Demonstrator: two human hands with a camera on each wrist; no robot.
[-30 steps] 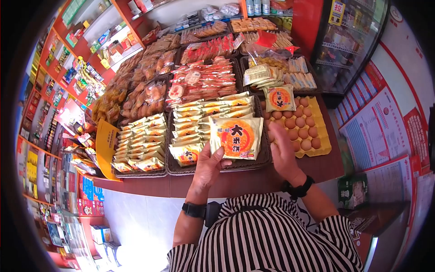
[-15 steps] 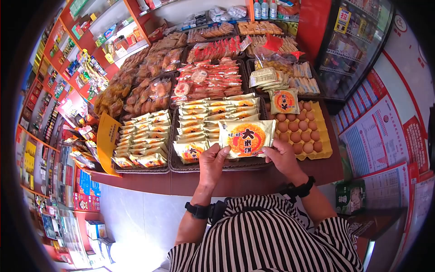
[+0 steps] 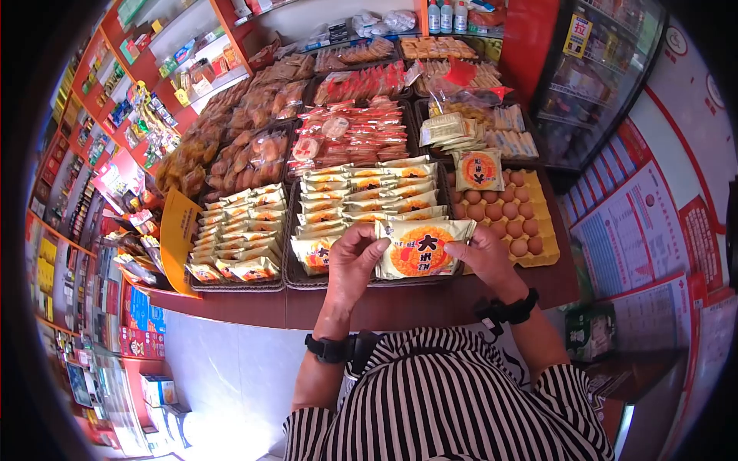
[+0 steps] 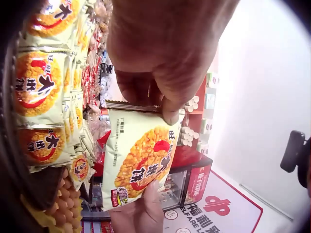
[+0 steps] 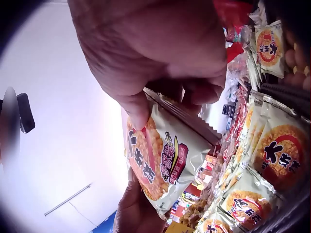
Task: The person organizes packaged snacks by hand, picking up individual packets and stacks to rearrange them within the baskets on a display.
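Note:
A cream rice cracker packet with an orange cracker picture is held level over the front of the middle basket. My left hand pinches its left end, thumb on the printed face. At the other end, my right hand grips it between thumb and fingers. The left wrist view shows the packet hanging below the left thumb, its crimped edge between thumb and fingers. In the right wrist view the right thumb presses on the front of the packet.
Rows of similar packets fill the middle basket and the left basket. To the right stands a yellow egg tray with a single packet on it. Red-wrapped snacks lie behind. A glass-door fridge is at back right.
The right hand came in from the right and took hold of the packet's right end. Both hands then shifted the packet slightly right and toward the body.

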